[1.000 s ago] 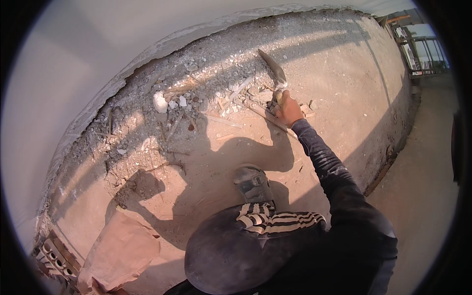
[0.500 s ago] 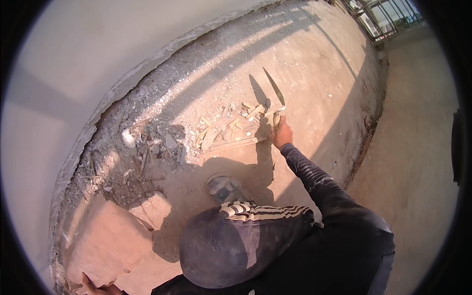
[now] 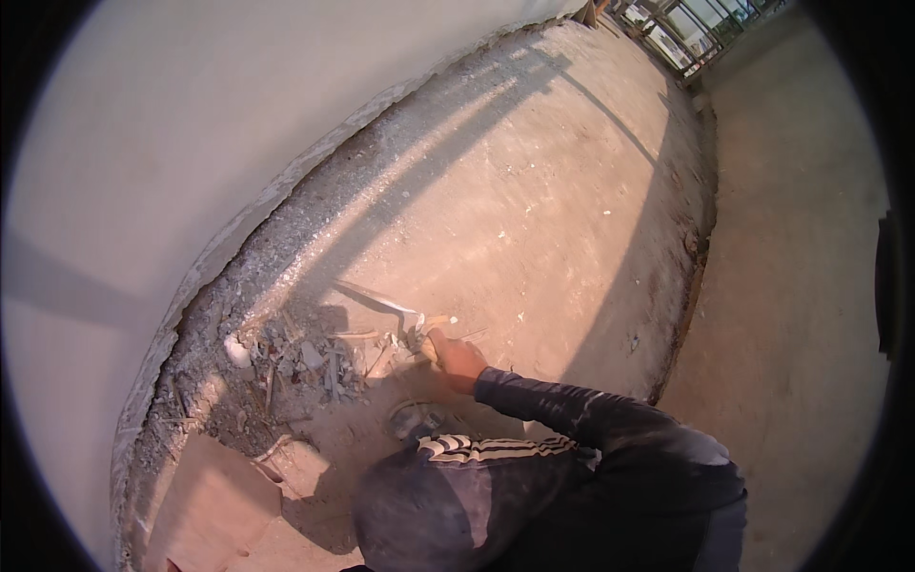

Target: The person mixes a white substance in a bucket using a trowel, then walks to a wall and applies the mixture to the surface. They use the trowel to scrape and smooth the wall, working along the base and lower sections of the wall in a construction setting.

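Concrete rubble [image 3: 305, 357] beside the wall.
Right hand [image 3: 457, 360] clenched around a hammer [image 3: 400, 315] over the debris; left hand unseen.

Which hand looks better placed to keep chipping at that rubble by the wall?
The right hand, I'd judge: it grips the hammer whose head sits right beside the rubble pile. The left hand is not in view.

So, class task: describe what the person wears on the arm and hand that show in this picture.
The right arm wears a long, dark sleeve with faint patterning, reaching to the wrist. The right hand is bare, with no glove. The left arm and hand are not in view.
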`<action>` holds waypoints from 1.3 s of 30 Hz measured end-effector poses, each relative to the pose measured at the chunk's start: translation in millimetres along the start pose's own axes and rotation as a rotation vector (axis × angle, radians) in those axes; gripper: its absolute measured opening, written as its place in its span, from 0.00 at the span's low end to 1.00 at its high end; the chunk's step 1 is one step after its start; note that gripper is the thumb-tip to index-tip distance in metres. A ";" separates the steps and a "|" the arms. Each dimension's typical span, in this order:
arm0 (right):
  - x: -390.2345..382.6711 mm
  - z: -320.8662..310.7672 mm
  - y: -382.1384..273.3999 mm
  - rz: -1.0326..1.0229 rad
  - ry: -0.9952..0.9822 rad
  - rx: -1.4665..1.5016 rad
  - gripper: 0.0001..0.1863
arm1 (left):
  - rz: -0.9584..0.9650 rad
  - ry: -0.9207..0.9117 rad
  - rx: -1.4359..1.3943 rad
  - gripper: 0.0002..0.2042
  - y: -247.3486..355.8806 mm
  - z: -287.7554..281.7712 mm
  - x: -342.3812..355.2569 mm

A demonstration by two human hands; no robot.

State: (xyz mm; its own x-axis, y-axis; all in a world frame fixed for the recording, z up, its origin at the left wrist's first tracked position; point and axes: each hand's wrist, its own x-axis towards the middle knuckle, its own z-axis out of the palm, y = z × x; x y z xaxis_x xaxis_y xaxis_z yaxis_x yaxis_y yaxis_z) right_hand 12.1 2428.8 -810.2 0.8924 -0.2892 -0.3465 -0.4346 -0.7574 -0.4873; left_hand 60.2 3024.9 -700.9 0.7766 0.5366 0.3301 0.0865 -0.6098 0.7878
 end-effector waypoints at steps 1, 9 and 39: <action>25.9 -20.6 11.0 0.039 0.068 -0.067 0.19 | -0.027 -0.008 0.041 0.25 -3.5 -4.5 0.2; 224.4 -64.0 94.9 0.033 0.267 -0.230 0.17 | -0.393 0.177 -0.600 0.09 90.7 -23.8 -6.6; 134.9 -3.7 -35.1 -0.340 0.042 -0.251 0.23 | -0.390 0.356 -0.408 0.11 60.8 -82.5 -45.5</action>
State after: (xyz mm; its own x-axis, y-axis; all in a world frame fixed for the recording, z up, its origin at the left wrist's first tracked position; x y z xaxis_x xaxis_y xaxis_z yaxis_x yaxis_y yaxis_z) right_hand 148.2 2414.2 -836.8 0.9863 -0.0175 -0.1641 -0.0757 -0.9315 -0.3557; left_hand -21.4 3011.5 -625.2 0.4764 0.8758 0.0772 0.0220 -0.0996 0.9948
